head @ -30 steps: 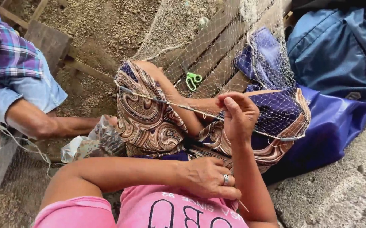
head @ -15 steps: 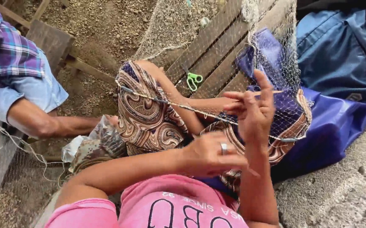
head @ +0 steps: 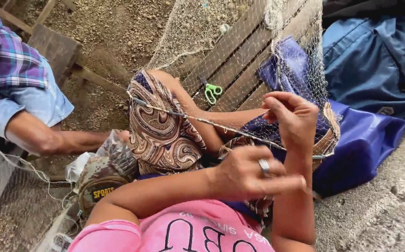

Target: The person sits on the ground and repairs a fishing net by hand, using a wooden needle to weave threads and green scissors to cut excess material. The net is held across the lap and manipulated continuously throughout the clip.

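A pale fishing net [head: 239,51] hangs over my knees, which are wrapped in a brown patterned cloth [head: 160,135]. Its edge cord [head: 197,119] runs taut across my lap. My right hand [head: 293,119] is raised, with the fingertips pinched on the net mesh just above the cord. My left hand [head: 253,175], wearing a ring, reaches across my body. It is curled just under the cord, and what it grips is hidden.
Green-handled scissors [head: 213,92] lie on a slatted wooden board [head: 239,70] under the net. Blue bags [head: 375,70] sit at the right. Another person in a plaid shirt rests a forearm [head: 48,137] at the left. A camouflage cap [head: 102,179] lies by my knee.
My left hand rose from my lap to the cord. My right hand lifted with open fingers, then curled and pinched the mesh.
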